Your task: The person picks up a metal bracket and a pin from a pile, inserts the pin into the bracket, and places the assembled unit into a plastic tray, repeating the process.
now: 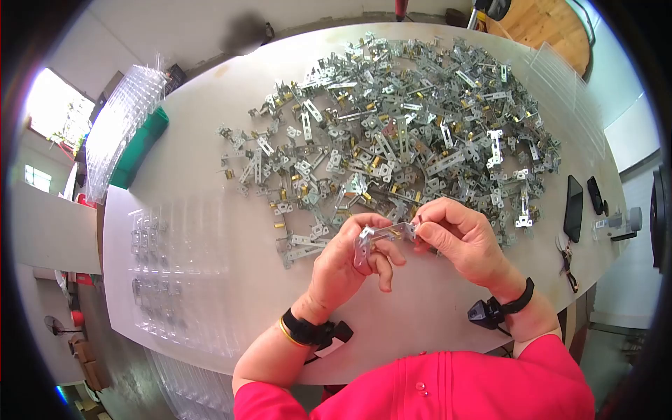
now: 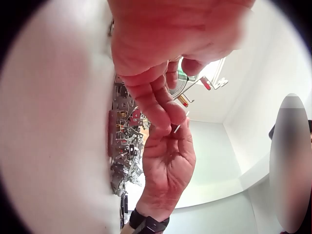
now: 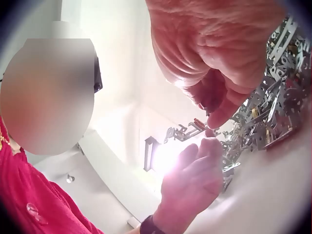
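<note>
Over the near side of the table, my left hand (image 1: 339, 269) grips a small silvery metal bracket (image 1: 383, 235) with a brass-coloured piece on it. Its remaining fingers curl loosely below the bracket. My right hand (image 1: 462, 241) pinches at the bracket's right end with thumb and forefinger. In the left wrist view, a thin pale pin-like piece (image 2: 177, 128) shows by the right fingertips, which mostly hide it. The right wrist view shows the bracket (image 3: 187, 131) between the two hands, with a reddish-brown part along it. Behind the hands spreads a large pile of similar metal brackets (image 1: 402, 136).
Clear plastic trays (image 1: 203, 273) lie at the left, with several parts in their slots. More clear trays (image 1: 126, 115) are stacked on a green bin (image 1: 143, 148). To the right lie a black phone (image 1: 573, 208) and dark-handled pliers (image 1: 568, 264). Another clear sheet (image 1: 567, 91) rests at the back right.
</note>
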`<control>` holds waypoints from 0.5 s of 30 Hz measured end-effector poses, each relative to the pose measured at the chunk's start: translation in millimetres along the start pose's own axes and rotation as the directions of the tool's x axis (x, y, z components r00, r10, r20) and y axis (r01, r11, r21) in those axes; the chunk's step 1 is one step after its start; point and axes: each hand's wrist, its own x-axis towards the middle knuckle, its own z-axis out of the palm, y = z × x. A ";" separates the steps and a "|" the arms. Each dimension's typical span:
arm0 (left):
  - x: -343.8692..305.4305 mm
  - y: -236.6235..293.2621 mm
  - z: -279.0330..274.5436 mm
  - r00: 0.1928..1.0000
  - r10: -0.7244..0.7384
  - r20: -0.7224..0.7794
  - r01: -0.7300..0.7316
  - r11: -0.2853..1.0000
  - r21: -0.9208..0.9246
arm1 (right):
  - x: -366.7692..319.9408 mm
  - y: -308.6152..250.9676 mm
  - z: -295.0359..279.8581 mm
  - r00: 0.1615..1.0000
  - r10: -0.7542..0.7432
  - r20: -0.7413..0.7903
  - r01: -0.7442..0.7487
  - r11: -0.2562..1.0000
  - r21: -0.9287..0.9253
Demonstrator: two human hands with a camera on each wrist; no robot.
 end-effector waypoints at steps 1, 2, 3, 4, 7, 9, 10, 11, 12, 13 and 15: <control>-1.5 -2.1 -1.3 1.000 0.005 0.006 -0.005 1.000 0.009 | 0.5 0.7 -0.2 0.994 0.101 -0.044 -0.092 0.983 0.161; -2.3 -4.2 -0.7 0.995 0.087 -0.052 -0.075 0.978 0.197 | 0.8 2.1 -1.4 0.992 0.116 -0.052 -0.105 0.978 0.178; -3.3 -5.3 -0.1 0.980 0.177 -0.095 -0.129 0.916 0.379 | 0.8 3.7 -1.4 0.993 0.108 -0.052 -0.097 0.979 0.178; -5.5 -4.6 -1.7 0.981 0.185 -0.059 -0.148 0.909 0.389 | 0.2 5.6 -1.1 0.991 0.123 -0.060 -0.111 0.979 0.171; -4.0 -7.3 10.7 0.961 0.239 -0.137 -0.145 0.861 0.487 | -2.4 9.5 2.2 0.989 0.138 -0.057 -0.126 0.975 0.181; -1.8 -8.0 4.5 0.953 0.295 -0.072 -0.207 0.804 0.558 | -3.4 11.5 5.1 0.990 0.135 -0.044 -0.124 0.973 0.197; -1.1 -8.2 2.4 0.953 0.293 -0.071 -0.205 0.803 0.559 | -4.2 12.7 6.6 0.988 0.154 -0.026 -0.146 0.968 0.202; -0.5 -8.1 1.7 0.955 0.289 -0.071 -0.202 0.803 0.560 | -4.9 13.4 7.7 0.985 0.175 -0.009 -0.169 0.963 0.208; 0.1 -9.4 2.6 0.955 0.289 -0.070 -0.201 0.802 0.562 | -5.5 13.1 8.3 0.985 0.173 -0.010 -0.167 0.963 0.210; 0.6 -12.2 4.1 0.948 0.306 -0.084 -0.228 0.840 0.492 | -6.4 12.1 8.8 0.983 0.186 0.007 -0.185 0.969 0.163; 0.6 -12.0 6.0 0.942 0.320 -0.098 -0.253 0.873 0.416 | -8.3 9.6 8.5 0.979 0.201 0.021 -0.202 0.972 0.116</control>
